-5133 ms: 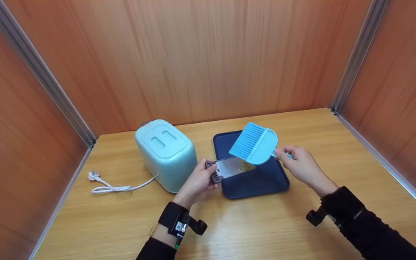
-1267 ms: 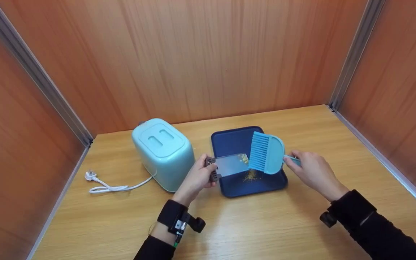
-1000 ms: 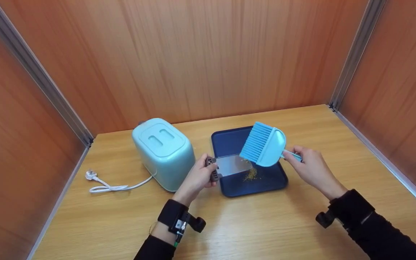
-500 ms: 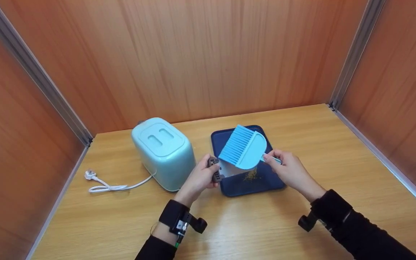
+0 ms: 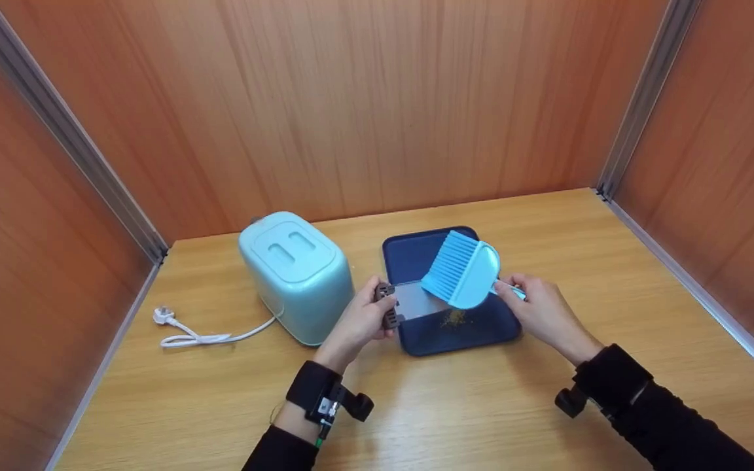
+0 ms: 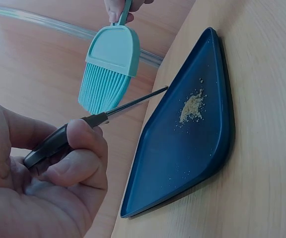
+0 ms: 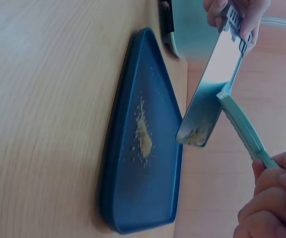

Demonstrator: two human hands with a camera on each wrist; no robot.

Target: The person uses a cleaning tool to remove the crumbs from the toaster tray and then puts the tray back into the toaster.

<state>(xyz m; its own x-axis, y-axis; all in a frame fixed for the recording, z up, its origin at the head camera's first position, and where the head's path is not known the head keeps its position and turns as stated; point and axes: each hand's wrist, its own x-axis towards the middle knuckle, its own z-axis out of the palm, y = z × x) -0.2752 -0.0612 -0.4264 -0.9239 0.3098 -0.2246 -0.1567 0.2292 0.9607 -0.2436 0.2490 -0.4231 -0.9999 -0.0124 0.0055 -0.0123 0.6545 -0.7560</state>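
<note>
My left hand [image 5: 367,314] grips the dark slotted end of a flat metal crumb tray [image 5: 416,300], holding it over a navy tray [image 5: 429,343]. My right hand [image 5: 540,307] holds a light blue brush [image 5: 477,278] by its handle. The brush's bristles touch the metal surface of the crumb tray. In the right wrist view, some crumbs [image 7: 196,136] cling to the crumb tray's far end, which tilts down toward the navy tray. A small pile of crumbs [image 6: 191,107] lies on the navy tray, with specks scattered round it.
A mint-green toaster [image 5: 298,281] stands left of the navy tray, its top showing two recessed slots. Its white cord and plug [image 5: 165,316] lie on the table to the left. Wooden panels [image 5: 377,111] enclose the table at the back and both sides.
Crumbs now lie on the navy tray where none showed at first. The brush has gone left along the crumb tray, then back right in the last half second. The left hand stays nearly still.
</note>
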